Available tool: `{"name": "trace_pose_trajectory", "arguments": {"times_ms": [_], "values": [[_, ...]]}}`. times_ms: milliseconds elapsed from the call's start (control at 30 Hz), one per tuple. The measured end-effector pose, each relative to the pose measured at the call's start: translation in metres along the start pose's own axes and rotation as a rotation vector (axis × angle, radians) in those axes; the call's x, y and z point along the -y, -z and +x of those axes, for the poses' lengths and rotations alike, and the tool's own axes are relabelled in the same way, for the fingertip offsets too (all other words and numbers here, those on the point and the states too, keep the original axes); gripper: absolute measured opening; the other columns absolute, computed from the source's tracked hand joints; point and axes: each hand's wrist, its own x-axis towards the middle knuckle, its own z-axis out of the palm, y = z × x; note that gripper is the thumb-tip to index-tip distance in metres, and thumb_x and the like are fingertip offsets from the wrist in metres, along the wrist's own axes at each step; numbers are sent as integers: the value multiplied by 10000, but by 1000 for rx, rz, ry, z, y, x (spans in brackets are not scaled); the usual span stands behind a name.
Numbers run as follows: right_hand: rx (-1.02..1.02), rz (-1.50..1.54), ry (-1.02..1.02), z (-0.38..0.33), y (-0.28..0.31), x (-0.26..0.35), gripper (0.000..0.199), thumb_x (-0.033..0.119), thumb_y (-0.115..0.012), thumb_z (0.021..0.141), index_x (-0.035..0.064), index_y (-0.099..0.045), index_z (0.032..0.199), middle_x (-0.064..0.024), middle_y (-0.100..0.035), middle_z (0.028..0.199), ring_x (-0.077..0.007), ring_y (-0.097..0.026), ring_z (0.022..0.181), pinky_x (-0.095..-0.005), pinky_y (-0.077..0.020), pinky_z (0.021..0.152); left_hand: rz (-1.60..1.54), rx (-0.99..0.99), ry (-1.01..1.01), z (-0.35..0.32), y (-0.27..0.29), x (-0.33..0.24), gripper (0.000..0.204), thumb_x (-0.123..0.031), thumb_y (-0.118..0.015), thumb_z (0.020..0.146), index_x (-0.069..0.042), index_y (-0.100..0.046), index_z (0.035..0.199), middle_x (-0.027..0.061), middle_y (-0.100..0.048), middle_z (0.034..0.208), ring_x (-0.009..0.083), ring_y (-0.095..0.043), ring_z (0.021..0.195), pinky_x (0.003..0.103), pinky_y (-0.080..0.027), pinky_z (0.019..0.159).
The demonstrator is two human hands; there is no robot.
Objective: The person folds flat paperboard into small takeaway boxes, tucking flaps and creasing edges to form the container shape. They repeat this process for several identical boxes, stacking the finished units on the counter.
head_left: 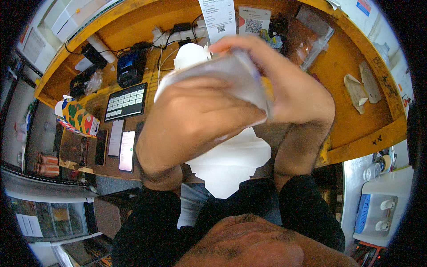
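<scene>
A whitish sheet or bag (238, 73), smeared by motion, is held up between my hands; whether it is plastic or paper I cannot make out. My left hand (191, 118) wraps round its lower left side, with the back of the hand upward. From the right, my right hand (284, 84) grips its right and upper edge, and the forefinger reaches across the top. Under them lies a white cardboard takeaway box (231, 160) with its scalloped flaps spread out. Part of it is hidden by my hands, and a white flap (191, 55) shows beyond them.
A tablet (126, 102), a lit phone (127, 151) and other phones lie left on the wooden desk. Behind stand a black printer (131, 66), cables and a long receipt (218, 20). A patterned carton (78, 116) sits far left; torn brown paper (356, 93) lies right.
</scene>
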Motion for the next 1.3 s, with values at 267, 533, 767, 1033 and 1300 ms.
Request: {"name": "trace_pose_trajectory", "arguments": {"times_ms": [267, 533, 767, 1033, 1300], "values": [[-591, 166, 4, 9, -11, -20, 930, 121, -1012, 634, 40, -542, 1432, -119, -651, 1373, -213, -642, 1263, -379, -532, 1055, -267, -936, -5, 26, 24, 1, 1246, -591, -990, 558, 1, -448, 1510, 202, -596, 1455, 396, -613, 1299, 484, -494, 1080], [-339, 50, -272, -6, -21, -20, 841, 111, -1021, 631, 19, -617, 1363, -120, -722, 1281, -213, -684, 1198, -381, -556, 1022, -189, -140, 341, -25, 32, 53, 898, -261, -1017, 631, 50, -606, 1366, 167, -721, 1276, 260, -687, 1163, 383, -543, 1003], [-484, 296, -142, 30, -25, -8, 633, 93, -978, 691, -6, -697, 1249, -159, -717, 1211, -266, -696, 1151, -402, -560, 1017, -429, -339, 429, -14, 31, 45, 517, -76, -934, 728, 42, -717, 1181, 107, -785, 1055, 162, -731, 932, 312, -587, 827], [-696, -118, -10, 28, -27, 11, 494, 85, -902, 782, 4, -707, 1228, -222, -613, 1294, -347, -652, 1217, -448, -530, 1080, 213, -700, 227, -4, 15, 76, 871, -146, -983, 734, 29, -494, 1433, 139, -693, 1293, 193, -673, 1125, 361, -572, 957], [-535, -232, 54, 41, -55, 20, 358, 77, -826, 872, 14, -716, 1207, -286, -509, 1378, -427, -608, 1283, -493, -501, 1142, 200, -627, 259, 6, 2, 57, 875, -37, -745, 903, -61, -157, 1550, 262, -481, 1448, 336, -602, 1268, 405, -548, 1051]]}}
